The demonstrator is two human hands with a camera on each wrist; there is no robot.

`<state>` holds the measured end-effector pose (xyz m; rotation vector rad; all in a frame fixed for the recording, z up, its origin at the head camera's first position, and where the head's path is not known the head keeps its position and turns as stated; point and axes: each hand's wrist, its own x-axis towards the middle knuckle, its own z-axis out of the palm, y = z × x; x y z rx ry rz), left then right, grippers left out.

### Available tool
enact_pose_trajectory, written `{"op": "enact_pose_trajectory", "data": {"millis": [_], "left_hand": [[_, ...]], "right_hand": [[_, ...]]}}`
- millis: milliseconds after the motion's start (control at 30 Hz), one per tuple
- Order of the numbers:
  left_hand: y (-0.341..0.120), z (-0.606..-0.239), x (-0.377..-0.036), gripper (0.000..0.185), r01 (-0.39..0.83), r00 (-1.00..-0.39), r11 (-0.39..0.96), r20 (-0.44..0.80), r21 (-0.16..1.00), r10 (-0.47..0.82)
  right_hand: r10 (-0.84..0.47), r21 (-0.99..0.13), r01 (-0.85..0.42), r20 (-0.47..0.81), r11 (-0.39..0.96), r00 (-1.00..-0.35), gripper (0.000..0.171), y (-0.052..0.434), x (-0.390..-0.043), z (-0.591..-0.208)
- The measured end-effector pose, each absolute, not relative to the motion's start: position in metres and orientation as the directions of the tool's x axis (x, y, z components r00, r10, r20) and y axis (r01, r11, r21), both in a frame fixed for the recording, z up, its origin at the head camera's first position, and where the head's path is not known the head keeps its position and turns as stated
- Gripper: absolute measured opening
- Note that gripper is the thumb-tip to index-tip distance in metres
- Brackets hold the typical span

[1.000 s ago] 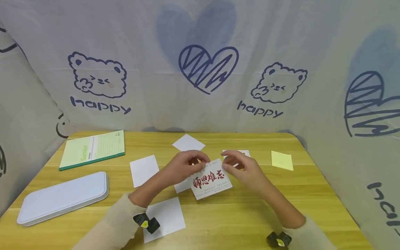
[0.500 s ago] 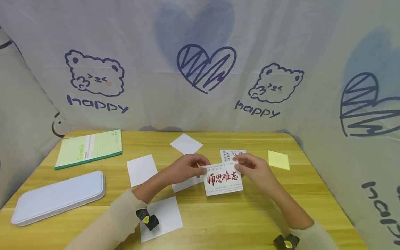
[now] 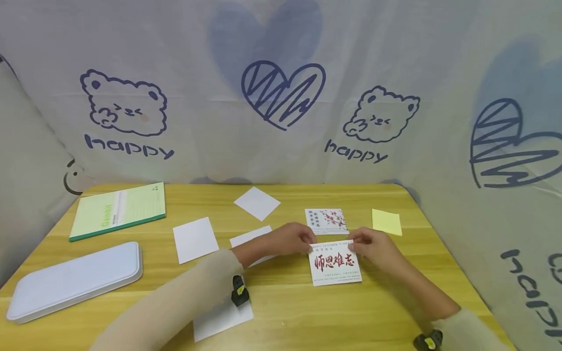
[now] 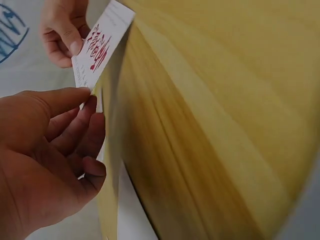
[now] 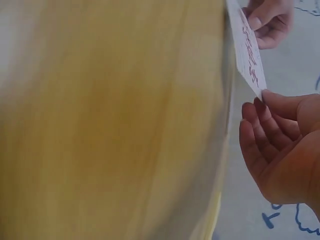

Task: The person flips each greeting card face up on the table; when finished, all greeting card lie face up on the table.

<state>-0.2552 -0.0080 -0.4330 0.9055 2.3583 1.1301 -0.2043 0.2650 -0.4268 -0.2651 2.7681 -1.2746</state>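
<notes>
A white square card (image 3: 335, 274) with red brush-style characters is held between both hands, just in front of a second printed card. My left hand (image 3: 291, 239) pinches its upper left corner between thumb and index finger. At the upper right corner, my right hand (image 3: 376, 248) grips it in the same way. In the left wrist view the card (image 4: 102, 47) appears tilted and clear of the wooden surface. The right wrist view shows the card (image 5: 247, 50) almost edge-on, with the right thumb on its corner. Behind it lies the printed card (image 3: 327, 220) with red blossoms and dark characters.
White paper squares lie about the table (image 3: 298, 317): one at the back (image 3: 257, 203), one at left (image 3: 195, 240), others partly under the left arm. A yellow sticky note (image 3: 387, 222) is at right. A green notebook (image 3: 118, 210) and white case (image 3: 75, 280) occupy the left.
Both hands have carried the card to the right and straightened it from a slant. The blossom card behind, earlier mostly covered by the right hand, now shows. The head view has shifted slightly right.
</notes>
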Motion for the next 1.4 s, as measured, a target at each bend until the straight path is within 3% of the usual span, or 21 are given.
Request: {"op": "enact_pose_trajectory", "data": {"millis": [300, 600, 1033, 1233, 1400], "left_hand": [[0.005, -0.439, -0.265, 0.008, 0.485, -0.720, 0.591, -0.088, 0.645, 0.688], [0.013, -0.433, -0.266, 0.010, 0.510, -0.729, 0.622, -0.085, 0.595, 0.679], [0.018, -0.437, -0.267, 0.010, 0.495, -0.753, 0.641, -0.079, 0.586, 0.653], [0.007, -0.430, -0.270, 0.011, 0.477, -0.759, 0.615, -0.060, 0.628, 0.649], [-0.019, -0.414, -0.272, 0.016, 0.397, -0.803, 0.605, -0.059, 0.690, 0.594]], "right_hand": [[-0.242, -0.668, -0.176, -0.006, 0.723, -0.970, 0.015, 0.269, -0.220, -0.440], [-0.230, -0.584, -0.171, -0.028, 0.794, -0.973, 0.015, 0.270, -0.228, -0.441], [-0.203, -0.504, -0.165, -0.021, 0.848, -0.979, 0.012, 0.269, -0.229, -0.440], [-0.205, -0.521, -0.194, 0.037, 0.831, -0.978, 0.014, 0.266, -0.230, -0.434], [-0.198, -0.557, -0.186, 0.040, 0.810, -0.979, 0.018, 0.255, -0.231, -0.423]]}}
